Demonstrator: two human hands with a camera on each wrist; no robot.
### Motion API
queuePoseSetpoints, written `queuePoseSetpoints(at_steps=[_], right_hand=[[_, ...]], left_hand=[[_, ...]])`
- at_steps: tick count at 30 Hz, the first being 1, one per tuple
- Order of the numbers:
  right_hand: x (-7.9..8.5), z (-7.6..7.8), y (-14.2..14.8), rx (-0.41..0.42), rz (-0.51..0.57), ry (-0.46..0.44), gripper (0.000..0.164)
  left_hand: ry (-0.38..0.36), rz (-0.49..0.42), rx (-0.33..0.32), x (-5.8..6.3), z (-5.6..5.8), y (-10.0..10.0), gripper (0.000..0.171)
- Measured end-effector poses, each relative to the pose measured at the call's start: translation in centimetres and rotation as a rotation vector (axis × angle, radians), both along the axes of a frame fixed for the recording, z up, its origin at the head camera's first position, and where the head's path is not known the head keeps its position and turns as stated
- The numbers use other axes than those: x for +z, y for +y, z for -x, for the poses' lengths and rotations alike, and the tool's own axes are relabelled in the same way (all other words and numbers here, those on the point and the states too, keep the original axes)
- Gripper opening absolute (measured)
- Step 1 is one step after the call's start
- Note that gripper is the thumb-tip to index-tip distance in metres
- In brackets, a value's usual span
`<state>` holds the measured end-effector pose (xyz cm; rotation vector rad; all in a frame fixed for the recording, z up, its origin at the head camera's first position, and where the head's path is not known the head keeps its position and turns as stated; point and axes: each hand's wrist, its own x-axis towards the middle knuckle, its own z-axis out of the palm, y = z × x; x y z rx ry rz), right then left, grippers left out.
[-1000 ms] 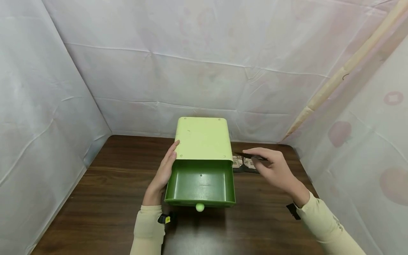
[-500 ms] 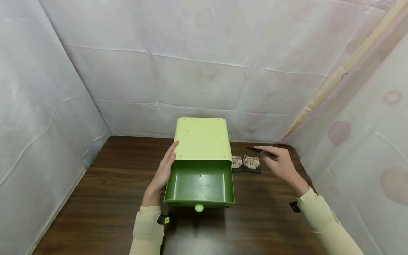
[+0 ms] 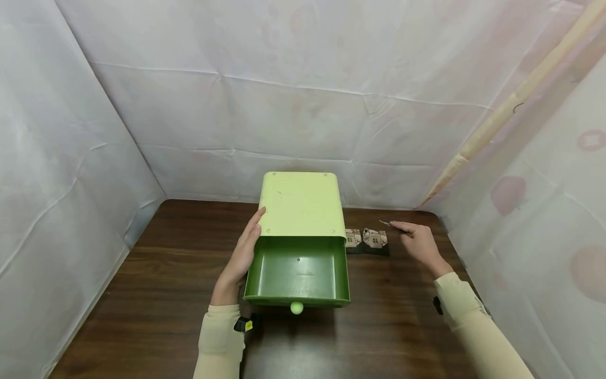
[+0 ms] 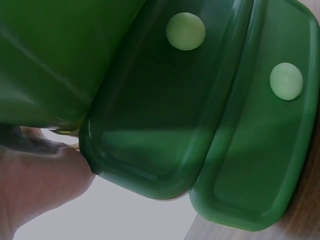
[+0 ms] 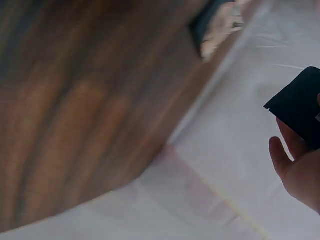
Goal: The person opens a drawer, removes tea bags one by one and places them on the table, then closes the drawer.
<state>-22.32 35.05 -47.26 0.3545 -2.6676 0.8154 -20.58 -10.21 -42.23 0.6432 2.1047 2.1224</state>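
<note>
A light green drawer cabinet point(image 3: 303, 202) stands on the brown wooden table point(image 3: 184, 295). Its dark green top drawer point(image 3: 297, 302) with a round knob is pulled out, and no contents show inside. My left hand point(image 3: 240, 263) rests along the cabinet's left side, fingers extended. Between the fingers and thumb of my right hand point(image 3: 421, 245) is a thin flat dark packet point(image 5: 297, 105), seen nearly edge-on in the head view. Below and left of that hand lie flat dark packets point(image 3: 375, 239) printed with a building picture, one partly hidden by the cabinet.
In the left wrist view, further closed drawers point(image 4: 255, 160) with pale knobs sit beneath the pulled-out one. White sheeting point(image 3: 293, 116) encloses the back and both sides, with a pale pole point(image 3: 487, 123) at the right rear corner.
My right hand has moved right, away from the cabinet, with the packet, uncovering the packets on the table. The packet has also turned in the fingers. My left hand and the drawer have stayed put.
</note>
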Motion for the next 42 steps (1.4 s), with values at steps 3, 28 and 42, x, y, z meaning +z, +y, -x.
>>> queuePoseSetpoints(at_steps=[3, 28, 42], right_hand=[[-1.3, 0.3, 0.8, -0.045, -0.072, -0.037, 0.043], [-6.5, 0.8, 3.5, -0.104, -0.362, -0.202, 0.043], [-7.0, 0.0, 3.5, -0.018, -0.331, -0.365, 0.058]], left_hand=[[-0.008, -0.012, -0.010, 0.1, -0.1, -0.1, 0.047], [-0.043, -0.020, -0.009, 0.5, -1.3, -0.8, 0.046], [-0.042, -0.025, -0.019, 0.4, -1.6, -1.2, 0.047]])
